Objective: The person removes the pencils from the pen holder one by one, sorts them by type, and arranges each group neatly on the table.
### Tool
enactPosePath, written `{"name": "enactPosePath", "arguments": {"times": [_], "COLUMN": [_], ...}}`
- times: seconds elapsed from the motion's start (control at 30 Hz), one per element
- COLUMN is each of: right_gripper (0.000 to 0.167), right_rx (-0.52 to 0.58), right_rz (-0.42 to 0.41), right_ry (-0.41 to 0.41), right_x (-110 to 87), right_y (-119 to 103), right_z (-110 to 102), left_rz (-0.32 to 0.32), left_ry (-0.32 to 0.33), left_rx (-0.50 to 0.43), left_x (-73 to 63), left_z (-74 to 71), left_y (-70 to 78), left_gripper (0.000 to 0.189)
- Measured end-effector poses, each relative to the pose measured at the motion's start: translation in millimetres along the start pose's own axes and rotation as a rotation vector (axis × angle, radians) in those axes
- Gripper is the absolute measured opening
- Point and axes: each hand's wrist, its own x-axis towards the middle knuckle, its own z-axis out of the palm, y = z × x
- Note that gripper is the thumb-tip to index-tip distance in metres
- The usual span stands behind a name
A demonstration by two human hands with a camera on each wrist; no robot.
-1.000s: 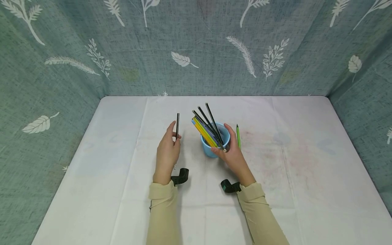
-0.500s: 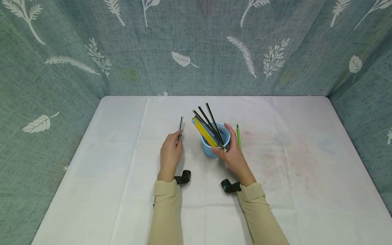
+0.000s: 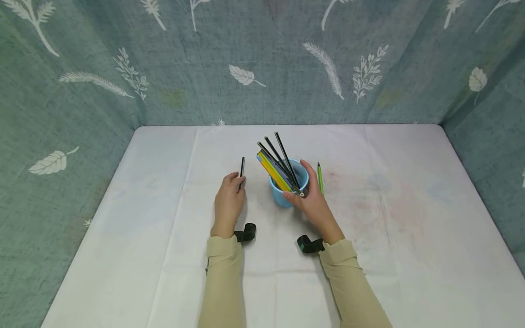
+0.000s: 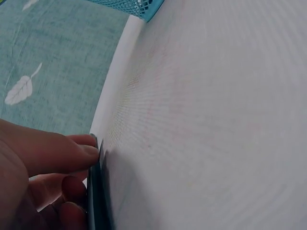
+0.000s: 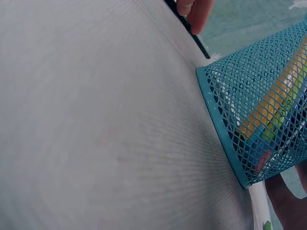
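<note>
In the head view, my left hand [image 3: 229,203] is low over the table, left of the cup, pinching a black pencil [image 3: 243,165]. The left wrist view has the thumb against that black pencil [image 4: 96,196], close to the white cloth. My right hand [image 3: 315,209] grips the side of a blue mesh pen cup [image 3: 279,199], thumb on the near side and fingers on the far side. Several pencils [image 3: 274,169], black, yellow and blue-violet, lean left inside the cup. Through the mesh cup [image 5: 230,91] in the right wrist view, orange, green and blue pencils show.
A green pencil [image 3: 320,178] lies on the white-covered table [image 3: 410,218], just right of my right hand. Behind the table hangs a grey-green curtain [image 3: 279,68] with white leaf prints, and it continues along both sides.
My left hand has shifted slightly right, and the black pencil in it has come lower, its shown length shorter. The right hand stays on the pen cup. The head view has tilted a little.
</note>
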Motion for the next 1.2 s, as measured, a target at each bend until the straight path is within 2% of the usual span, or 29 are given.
{"name": "enactPosePath", "arguments": {"times": [0.13,0.27,0.4,0.5,0.57,0.63,0.7,0.77,0.83,0.9,1.0,1.2], "right_gripper": [0.085,0.085,0.085,0.085,0.084,0.083,0.083,0.084,0.085,0.086,0.089,0.089], "right_rx": [-0.012,-0.006,-0.005,0.0,0.004,0.001,0.001,-0.002,-0.001,-0.004,-0.013,0.069], "right_rz": [-0.011,-0.007,0.002,-0.002,-0.003,0.001,0.014,0.024,0.032,0.027,0.004,-0.065], "right_ry": [-0.004,-0.023,-0.043,-0.039,-0.032,-0.025,-0.024,-0.023,-0.028,-0.035,-0.075,-0.23], "right_x": [3.6,6.3,6.0,4.3,3.7,3.6,3.7,3.7,3.6,3.4,2.9,-1.2], "right_y": [0,1,2,2,1,0,0,-1,-1,-2,-2,5], "right_z": [0,3,5,4,2,0,-2,-4,-5,-7,-10,-26], "left_rz": [-0.05,-0.098,-0.064,0.005,0.056,0.109,0.155,0.18,0.185,0.181,0.172,0.158], "left_ry": [0.0,0.062,0.091,0.056,0.007,-0.075,-0.197,-0.356,-0.497,-0.592,-0.646,-0.641], "left_rx": [-0.012,-0.071,-0.176,-0.273,-0.339,-0.418,-0.508,-0.597,-0.663,-0.696,-0.713,-0.704], "left_x": [3.0,2.9,0.4,-0.3,0.0,1.1,1.4,1.1,-0.7,-2.7,-5.1,-8.8], "left_z": [-5.2,-11.3,-12.8,-10.7,-9.9,-9.2,-9.7,-11.4,-13.8,-16.2,-16.9,-8.2], "left_y": [-0.5,-1.9,-1.9,1.7,6.0,11.2,16.8,23.5,31.2,39.1,49.1,57.2], "left_gripper": [0.031,0.033,0.031,0.032,0.033,0.035,0.041,0.051,0.064,0.075,0.085,0.087]}}
